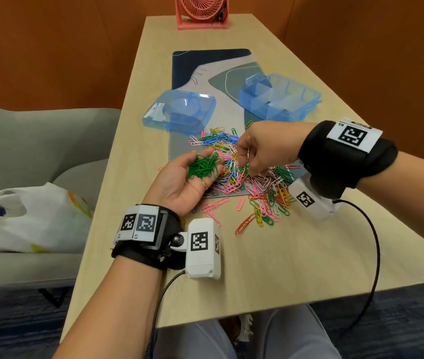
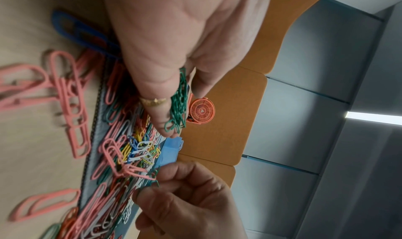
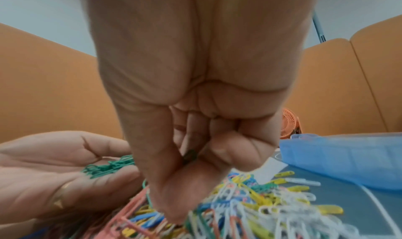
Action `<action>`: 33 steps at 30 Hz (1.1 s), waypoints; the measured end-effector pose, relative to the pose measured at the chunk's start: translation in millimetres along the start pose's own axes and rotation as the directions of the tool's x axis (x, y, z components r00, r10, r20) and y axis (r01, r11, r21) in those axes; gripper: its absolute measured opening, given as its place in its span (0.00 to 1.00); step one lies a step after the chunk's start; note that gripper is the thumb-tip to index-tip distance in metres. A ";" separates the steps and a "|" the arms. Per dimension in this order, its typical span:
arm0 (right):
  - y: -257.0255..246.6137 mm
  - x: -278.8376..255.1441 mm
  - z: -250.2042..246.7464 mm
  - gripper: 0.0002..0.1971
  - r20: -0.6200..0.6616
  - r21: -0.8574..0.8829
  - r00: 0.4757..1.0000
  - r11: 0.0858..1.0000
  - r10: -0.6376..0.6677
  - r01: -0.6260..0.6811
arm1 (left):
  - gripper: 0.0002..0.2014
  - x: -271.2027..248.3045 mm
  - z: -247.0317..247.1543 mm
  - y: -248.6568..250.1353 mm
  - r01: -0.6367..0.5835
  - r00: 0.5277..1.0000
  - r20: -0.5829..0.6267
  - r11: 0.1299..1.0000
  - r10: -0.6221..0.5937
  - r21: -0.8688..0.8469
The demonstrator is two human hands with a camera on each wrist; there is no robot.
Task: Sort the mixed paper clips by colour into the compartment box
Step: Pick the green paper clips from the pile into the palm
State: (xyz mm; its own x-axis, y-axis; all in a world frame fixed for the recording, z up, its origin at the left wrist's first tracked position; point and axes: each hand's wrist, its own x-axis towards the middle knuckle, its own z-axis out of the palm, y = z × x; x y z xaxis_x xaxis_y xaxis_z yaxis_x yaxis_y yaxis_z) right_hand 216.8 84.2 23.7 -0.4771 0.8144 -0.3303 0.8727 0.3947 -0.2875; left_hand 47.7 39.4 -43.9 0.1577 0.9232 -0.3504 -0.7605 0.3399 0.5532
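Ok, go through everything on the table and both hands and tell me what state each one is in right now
Left hand: palm up, cupping a pile of green paper clips.
Right hand: fingers curled, pinching into the mixed paper clips; what it holds is unclear.
Mixed paper clips: unsorted heap on mat and table.
Compartment box: open, compartments look empty.
Lid: off, lying beside the box.
Pink fan: upright; running or not, cannot tell.

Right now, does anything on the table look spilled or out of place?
Yes. The mixed coloured paper clips lie in a loose heap that spills off the patterned desk mat onto the bare wooden table. The blue plastic compartment box looks empty so far; its lid lies apart.
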 end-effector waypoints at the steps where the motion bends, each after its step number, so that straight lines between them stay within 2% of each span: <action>1: 0.3 0.1 -1.9 0.07 -0.003 -0.027 1.000 1.000 -0.002 0.002 | 0.16 0.0 0.0 0.3 0.002 1.000 0.001 1.000 -0.002 -0.002; 8: -3.7 -2.1 -10.7 0.10 -0.012 -0.126 0.998 0.990 -0.061 0.059 | 0.16 0.3 -1.3 0.1 0.014 1.000 0.002 1.000 -0.014 0.002; 12: -4.6 -1.4 -15.6 0.11 -0.030 -0.220 0.998 0.974 -0.052 0.044 | 0.16 0.8 -1.1 1.5 0.020 1.000 0.002 1.000 -0.020 0.005; 15: -6.3 -0.4 -24.3 0.10 -0.125 -0.136 0.991 0.990 -0.056 0.039 | 0.16 1.1 -0.6 2.0 0.029 1.000 0.000 1.000 -0.029 -0.005; 18: -14.9 2.2 -26.4 0.10 -0.165 -0.042 0.980 0.994 -0.110 0.105 | 0.17 0.7 0.3 -0.1 0.035 0.999 0.009 0.999 -0.035 0.012; 23: -35.7 7.9 -13.9 0.09 -0.198 -0.059 0.960 0.980 -0.198 0.190 | 0.17 -3.5 5.3 -4.6 0.070 0.997 0.046 0.998 -0.070 -0.006; 28: -38.9 11.4 -11.9 0.13 -0.236 0.026 0.951 0.977 -0.199 0.211 | 0.18 -3.7 5.3 -4.2 0.095 0.995 0.043 0.991 -0.091 -0.097; 31: -30.2 4.8 -18.3 0.11 -0.273 0.089 0.946 0.975 -0.174 0.205 | 0.18 -2.1 2.8 -3.8 0.092 0.995 0.043 0.993 -0.089 -0.079; 33: -22.2 -4.1 -19.4 0.10 -0.265 0.070 0.951 0.981 -0.159 0.183 | 0.18 -0.9 1.7 -3.6 0.088 0.996 0.038 0.995 -0.086 -0.055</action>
State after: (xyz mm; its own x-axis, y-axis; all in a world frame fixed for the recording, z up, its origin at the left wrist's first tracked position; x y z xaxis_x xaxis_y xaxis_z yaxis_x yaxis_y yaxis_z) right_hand 201.5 80.3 48.8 -0.5650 0.8245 -0.0300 0.7609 0.5067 -0.4053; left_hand 51.3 37.6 -44.2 0.2459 0.8968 -0.3679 -0.7775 0.4092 0.4776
